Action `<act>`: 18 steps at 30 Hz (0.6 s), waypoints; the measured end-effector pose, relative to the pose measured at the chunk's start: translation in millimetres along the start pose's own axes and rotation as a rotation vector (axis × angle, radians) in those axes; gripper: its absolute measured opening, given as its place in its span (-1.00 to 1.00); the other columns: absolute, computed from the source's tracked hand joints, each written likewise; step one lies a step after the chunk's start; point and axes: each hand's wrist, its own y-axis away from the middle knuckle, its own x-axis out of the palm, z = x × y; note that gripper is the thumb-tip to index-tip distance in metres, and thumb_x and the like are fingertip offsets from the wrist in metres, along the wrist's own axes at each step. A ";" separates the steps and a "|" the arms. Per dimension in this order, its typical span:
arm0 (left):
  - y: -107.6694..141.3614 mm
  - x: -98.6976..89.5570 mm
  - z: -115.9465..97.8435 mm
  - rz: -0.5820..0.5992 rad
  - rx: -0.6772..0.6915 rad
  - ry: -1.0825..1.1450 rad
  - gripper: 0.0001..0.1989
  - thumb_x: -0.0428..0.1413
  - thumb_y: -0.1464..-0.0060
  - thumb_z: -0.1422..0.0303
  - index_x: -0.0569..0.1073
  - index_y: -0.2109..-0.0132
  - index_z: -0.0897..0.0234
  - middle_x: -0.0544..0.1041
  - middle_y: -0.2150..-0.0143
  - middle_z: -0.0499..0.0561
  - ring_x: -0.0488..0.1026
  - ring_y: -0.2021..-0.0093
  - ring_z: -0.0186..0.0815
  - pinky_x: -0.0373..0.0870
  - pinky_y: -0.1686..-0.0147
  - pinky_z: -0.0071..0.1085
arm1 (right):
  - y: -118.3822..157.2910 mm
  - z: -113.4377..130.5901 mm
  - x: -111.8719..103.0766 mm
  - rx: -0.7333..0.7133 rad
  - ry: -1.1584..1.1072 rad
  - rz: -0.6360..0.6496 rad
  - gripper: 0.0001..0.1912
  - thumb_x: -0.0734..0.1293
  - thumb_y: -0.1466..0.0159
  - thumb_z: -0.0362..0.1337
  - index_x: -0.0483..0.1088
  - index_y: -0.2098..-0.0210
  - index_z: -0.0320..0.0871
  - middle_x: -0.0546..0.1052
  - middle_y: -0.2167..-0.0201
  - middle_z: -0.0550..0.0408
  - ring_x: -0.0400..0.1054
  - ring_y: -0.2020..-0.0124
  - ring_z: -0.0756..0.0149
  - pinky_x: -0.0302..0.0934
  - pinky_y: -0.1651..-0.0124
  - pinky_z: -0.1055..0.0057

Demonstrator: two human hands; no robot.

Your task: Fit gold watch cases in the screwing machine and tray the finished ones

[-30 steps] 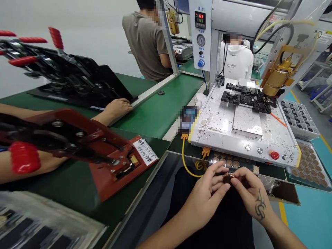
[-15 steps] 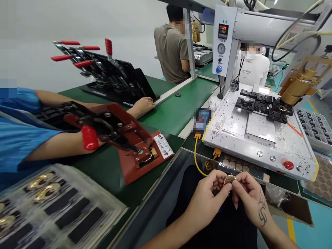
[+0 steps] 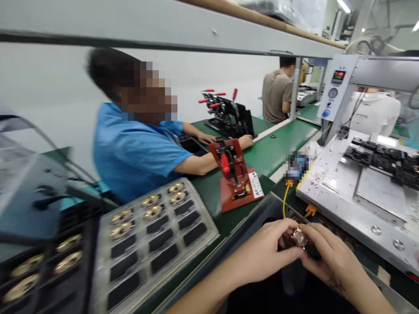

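Head camera, and there we were, our left hand and right hand close together, fingertips curled narrowly around a small, round, shiny rose-gold metal piece, pinched between them above our dark lap! Just ahead and to the right stood a silver-white metal machine bed; off to the left lay a pale, clear plastic tray bearing gold rings. Beyond it, a red-brown metal clamp fixture stood near a blue-shirted co-worker.

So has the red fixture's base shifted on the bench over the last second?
No: against the green bench corner, the red base sits just inside it, as before.
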 end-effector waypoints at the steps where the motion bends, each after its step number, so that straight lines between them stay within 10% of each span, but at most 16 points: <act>1: 2.9 -17.1 -7.0 -0.026 0.029 -0.052 -0.73 0.37 -0.17 0.27 0.62 0.00 0.21 0.67 0.11 0.03 0.57 0.17 -0.21 0.47 0.17 -0.38 | -6.4 -0.1 2.7 -0.019 -0.013 -0.017 -0.32 0.42 -0.35 -0.46 0.34 -0.40 0.07 0.66 -0.03 -0.08 0.63 0.06 0.01 0.56 0.05 0.21; 5: -2.2 -93.9 -30.8 -0.432 0.353 -0.357 -0.82 0.27 -0.32 0.22 0.64 0.07 0.23 0.67 0.09 0.10 0.58 0.11 -0.17 0.48 0.01 -0.28 | -34.5 2.2 6.3 0.007 -0.092 -0.094 -0.54 0.40 -0.33 -0.42 0.44 -0.19 0.03 0.61 0.20 0.02 0.53 0.32 0.16 0.48 0.25 0.27; 8: -22.4 -137.8 -26.8 -0.440 0.625 -0.622 -0.75 0.12 -0.39 0.29 0.59 0.27 0.22 0.61 0.32 0.07 0.52 0.25 -0.19 0.45 0.10 -0.26 | -50.9 3.6 5.4 0.017 -0.095 -0.143 -0.64 0.39 -0.37 -0.35 0.44 -0.13 0.03 0.55 0.28 0.08 0.44 0.40 0.23 0.43 0.31 0.30; 13: -47.9 -160.6 -14.7 -0.460 0.813 -0.794 -0.45 0.09 -0.41 0.29 0.18 0.60 0.16 0.20 0.62 -0.13 0.19 0.55 -0.32 0.24 0.40 -0.33 | -64.2 -2.8 10.7 -0.023 -0.013 -0.180 -0.69 0.36 -0.42 -0.32 0.44 -0.14 0.01 0.45 0.37 0.16 0.40 0.43 0.28 0.39 0.30 0.33; 18: -64.8 -196.0 -57.2 -0.785 0.697 -0.398 -0.71 0.08 -0.44 0.25 0.38 0.31 0.20 0.44 0.39 -0.08 0.42 0.36 -0.32 0.37 0.26 -0.40 | -97.1 -24.7 41.2 0.027 -0.048 -0.107 -0.69 0.41 -0.36 -0.29 0.44 -0.09 -0.03 0.42 0.43 0.22 0.38 0.46 0.31 0.37 0.30 0.35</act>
